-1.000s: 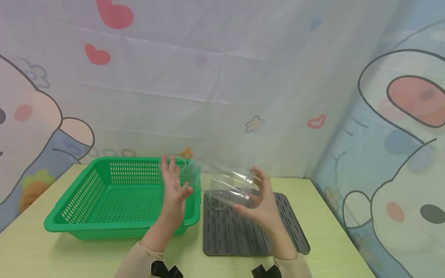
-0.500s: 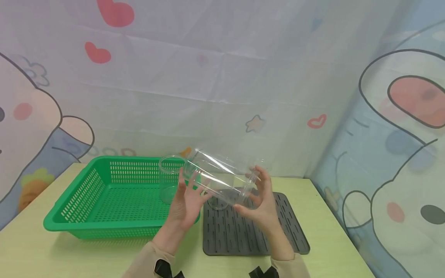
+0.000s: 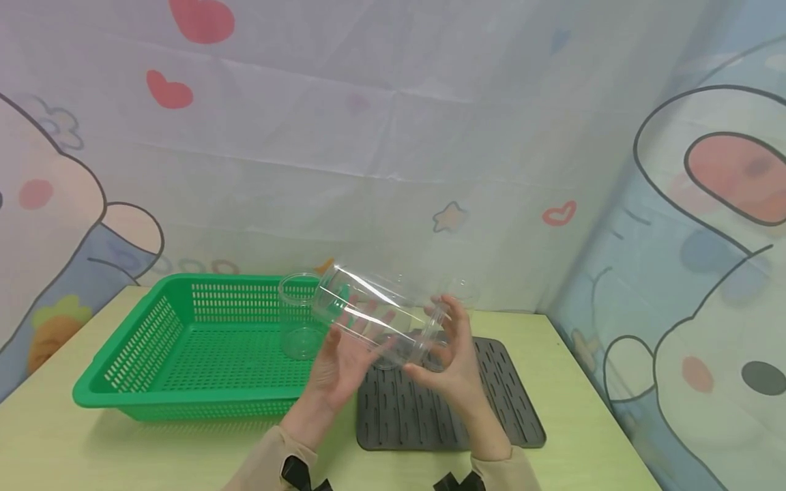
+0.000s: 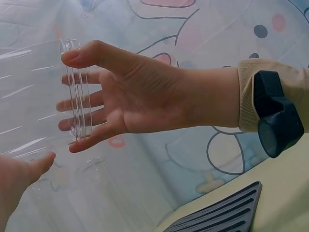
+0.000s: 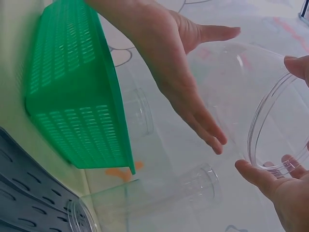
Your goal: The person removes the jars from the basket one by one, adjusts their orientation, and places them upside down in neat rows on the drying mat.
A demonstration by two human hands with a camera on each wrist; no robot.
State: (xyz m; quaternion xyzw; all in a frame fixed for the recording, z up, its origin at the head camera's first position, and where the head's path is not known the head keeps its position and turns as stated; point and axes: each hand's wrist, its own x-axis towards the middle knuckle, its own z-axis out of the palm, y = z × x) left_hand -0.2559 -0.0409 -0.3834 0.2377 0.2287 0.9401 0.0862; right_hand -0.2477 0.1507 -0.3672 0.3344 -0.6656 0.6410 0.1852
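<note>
A clear plastic jar (image 3: 374,307) is held tilted in the air, its closed end up to the left in the head view. My right hand (image 3: 454,361) grips it round the ridged rim at the mouth, thumb on one side and fingers on the other, as the left wrist view shows of the jar (image 4: 34,96). My left hand (image 3: 346,361) lies along the jar's side, and its fingers show through the clear wall. In the right wrist view the left hand (image 5: 169,63) has straight fingers close against the jar wall (image 5: 231,82).
A green plastic basket (image 3: 178,402) stands on the left of the table (image 3: 583,382), with a clear jar (image 3: 299,327) upright inside. On the right lies a dark grey ribbed mat (image 3: 424,423). Another clear jar (image 5: 145,203) stands on the mat, partly hidden behind the held one.
My left hand has moved right, from beside the basket to the underside of the jar. The jar has shifted slightly left, still gripped at the rim by the right hand.
</note>
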